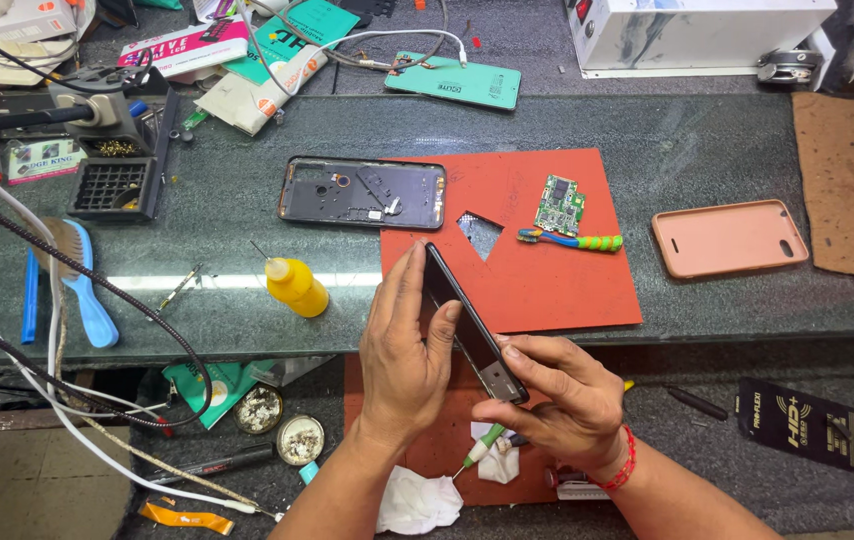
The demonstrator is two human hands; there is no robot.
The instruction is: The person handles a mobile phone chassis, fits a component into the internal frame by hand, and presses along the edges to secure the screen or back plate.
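Both hands grip the dark phone (472, 325), left hand (409, 345) high, right hand (557, 400) low (long axis slanting toward the red mat (547, 290)).

Phone (472, 325) face behind left fingers (417, 300)

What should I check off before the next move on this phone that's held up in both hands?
1. Left hand grips the upper part of the phone: ok.
2. Right hand pinches the phone's lower end: ok.
3. Phone raised off the red mat, tilted on edge: ok.
4. Screen side free of cracks: cannot tell, only the edge shows.
5. Circuit board lying on the mat, apart from the hands: ok.
6. Back frame flat at the mat's left edge, yellow bottle upright beside: ok.
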